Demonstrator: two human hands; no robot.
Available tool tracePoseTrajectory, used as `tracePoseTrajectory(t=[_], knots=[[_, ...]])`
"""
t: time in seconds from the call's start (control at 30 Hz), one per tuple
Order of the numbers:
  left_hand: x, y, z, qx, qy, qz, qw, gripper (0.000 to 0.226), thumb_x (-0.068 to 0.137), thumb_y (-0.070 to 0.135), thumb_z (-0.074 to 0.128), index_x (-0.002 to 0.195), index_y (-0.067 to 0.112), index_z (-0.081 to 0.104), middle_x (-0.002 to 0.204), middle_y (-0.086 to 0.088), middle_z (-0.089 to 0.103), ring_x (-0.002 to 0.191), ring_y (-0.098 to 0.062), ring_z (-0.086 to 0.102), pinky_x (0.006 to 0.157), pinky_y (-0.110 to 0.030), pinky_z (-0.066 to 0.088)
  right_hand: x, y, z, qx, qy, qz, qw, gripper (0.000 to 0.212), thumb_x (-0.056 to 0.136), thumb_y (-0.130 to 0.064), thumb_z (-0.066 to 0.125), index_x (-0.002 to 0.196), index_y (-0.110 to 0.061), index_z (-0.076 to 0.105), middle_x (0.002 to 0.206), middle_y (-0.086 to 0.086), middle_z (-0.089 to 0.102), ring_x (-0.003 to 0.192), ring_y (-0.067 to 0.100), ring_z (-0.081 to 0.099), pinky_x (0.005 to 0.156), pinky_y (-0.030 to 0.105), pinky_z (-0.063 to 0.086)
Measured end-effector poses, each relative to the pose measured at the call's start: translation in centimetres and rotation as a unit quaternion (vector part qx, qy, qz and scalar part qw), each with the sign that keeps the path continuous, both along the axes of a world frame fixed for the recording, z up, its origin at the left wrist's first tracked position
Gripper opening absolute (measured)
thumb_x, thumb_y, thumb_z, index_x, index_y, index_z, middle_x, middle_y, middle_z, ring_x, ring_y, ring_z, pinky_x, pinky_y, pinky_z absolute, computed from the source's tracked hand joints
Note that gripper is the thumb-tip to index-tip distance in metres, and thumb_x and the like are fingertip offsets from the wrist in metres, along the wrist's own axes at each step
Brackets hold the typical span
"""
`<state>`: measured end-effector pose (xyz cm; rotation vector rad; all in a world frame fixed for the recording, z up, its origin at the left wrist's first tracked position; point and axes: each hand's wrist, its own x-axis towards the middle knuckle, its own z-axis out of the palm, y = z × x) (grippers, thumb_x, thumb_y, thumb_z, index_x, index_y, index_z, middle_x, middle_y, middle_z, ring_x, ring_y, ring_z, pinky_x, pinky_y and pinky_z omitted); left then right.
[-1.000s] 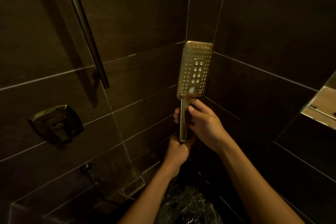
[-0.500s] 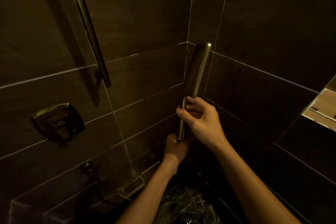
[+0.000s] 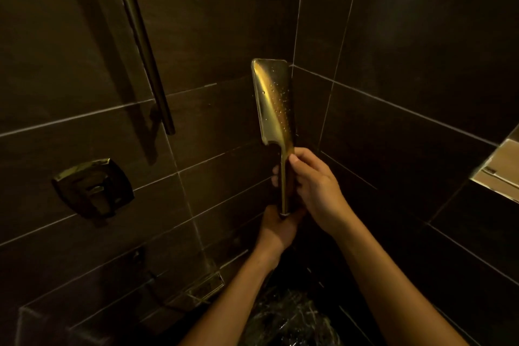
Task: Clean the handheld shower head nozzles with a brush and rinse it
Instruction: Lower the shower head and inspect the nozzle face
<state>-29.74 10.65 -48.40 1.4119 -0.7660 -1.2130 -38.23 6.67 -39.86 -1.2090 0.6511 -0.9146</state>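
A gold rectangular handheld shower head [image 3: 273,101] stands upright in front of the tiled corner. Its smooth back faces me, wet with droplets, so the nozzle face is hidden. My right hand [image 3: 316,185] wraps the slim handle just under the head. My left hand [image 3: 276,226] grips the handle's bottom end, where the hose joint is covered by my fingers. No brush is in sight.
A metal riser rail [image 3: 140,42] slants down the left wall. Below it sits the gold mixer valve [image 3: 92,188]. A linear drain [image 3: 200,288] lies at the wall's foot, beside wet dark floor [image 3: 292,317]. A lit wall niche [image 3: 502,168] is at the right edge.
The shower head has been twisted about its handle: nozzle face toward me a second ago, edge-on half a second ago, back toward me now. Both hands stayed on the handle.
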Motion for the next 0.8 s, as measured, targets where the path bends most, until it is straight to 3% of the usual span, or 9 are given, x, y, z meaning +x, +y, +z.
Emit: tracePoseTrajectory(t=[0.1,0.17,0.23,0.3,0.4,0.5,0.57,0.7,0.8], knots=[[0.1,-0.3,0.2,0.035,0.023,0.034,0.999,0.038,0.069,0.043,0.081,0.101,0.030,0.064,0.101,-0.008,0.074,0.095,-0.029,0.072,0.089,-0.052,0.058,0.3,-0.1,-0.4,-0.149,0.141,-0.063,0.977,0.025,0.094,-0.044,0.066,0.114,-0.028,0.068,0.108,-0.005,0.070,0.101,0.009,0.069,0.090,0.034,0.058],[0.3,-0.5,0.4,0.041,0.024,0.027,0.998,0.048,0.066,0.044,0.081,0.106,0.024,0.065,0.102,-0.012,0.074,0.092,-0.031,0.073,0.083,-0.048,0.059,0.4,-0.2,-0.5,-0.231,0.213,-0.114,0.943,0.034,0.085,-0.050,0.075,0.115,-0.034,0.068,0.107,-0.012,0.070,0.100,0.002,0.068,0.083,0.024,0.058],[0.5,-0.4,0.6,0.031,0.026,0.031,0.999,0.029,0.074,0.036,0.081,0.093,0.021,0.066,0.093,-0.013,0.074,0.090,-0.034,0.072,0.079,-0.047,0.058,0.3,-0.3,-0.3,-0.254,0.220,-0.141,0.931,0.038,0.086,-0.043,0.077,0.121,-0.031,0.070,0.105,-0.012,0.072,0.099,-0.001,0.068,0.079,0.016,0.055],[0.5,-0.4,0.7,0.043,0.032,0.043,0.998,0.022,0.083,0.026,0.078,0.080,0.023,0.057,0.083,-0.009,0.070,0.092,-0.034,0.071,0.084,-0.050,0.057,0.0,-0.6,-0.2,-0.243,0.206,-0.134,0.938,0.039,0.091,-0.034,0.074,0.129,-0.027,0.067,0.106,-0.010,0.074,0.101,0.000,0.069,0.082,0.018,0.058],[0.5,-0.4,0.5,0.047,0.029,0.039,0.998,0.027,0.082,0.031,0.079,0.080,0.023,0.053,0.081,-0.007,0.068,0.086,-0.031,0.070,0.081,-0.045,0.056,-0.3,-1.1,-0.4,-0.191,0.160,-0.074,0.966,0.037,0.100,-0.021,0.064,0.136,-0.021,0.061,0.117,-0.001,0.074,0.111,0.008,0.070,0.096,0.033,0.058],[0.5,-0.3,0.4,0.021,0.021,0.045,0.999,0.042,0.067,0.046,0.083,0.094,0.023,0.060,0.093,-0.011,0.074,0.091,-0.030,0.073,0.084,-0.047,0.058,-0.6,-1.3,-0.8,-0.111,0.066,0.003,0.992,0.032,0.105,-0.010,0.050,0.134,-0.018,0.061,0.123,0.010,0.073,0.118,0.021,0.070,0.102,0.040,0.055],[0.7,-0.3,0.4,0.021,0.020,0.028,0.999,0.051,0.066,0.048,0.083,0.105,0.021,0.064,0.101,-0.012,0.075,0.094,-0.029,0.074,0.082,-0.045,0.060,-0.5,-1.4,-0.9,-0.048,0.000,0.031,0.998,0.034,0.106,-0.007,0.045,0.135,-0.017,0.061,0.124,0.008,0.073,0.121,0.026,0.068,0.101,0.041,0.054],[1.0,-0.4,0.5,-0.009,-0.012,0.006,1.000,0.010,0.088,0.027,0.075,0.089,0.019,0.070,0.100,-0.019,0.076,0.085,-0.022,0.070,0.074,-0.036,0.054,0.0,-1.6,-1.0,-0.008,-0.043,-0.009,0.999,0.029,0.106,-0.010,0.044,0.123,-0.017,0.068,0.109,0.000,0.076,0.111,0.026,0.071,0.101,0.047,0.053],[0.9,-0.3,0.6,0.016,0.010,0.008,1.000,0.016,0.089,0.028,0.073,0.088,0.025,0.057,0.098,-0.012,0.071,0.090,-0.020,0.067,0.086,-0.040,0.056,0.3,-1.5,-0.9,-0.010,-0.043,-0.021,0.999,0.029,0.107,-0.013,0.045,0.125,-0.019,0.066,0.111,0.006,0.072,0.109,0.027,0.072,0.101,0.045,0.054]])
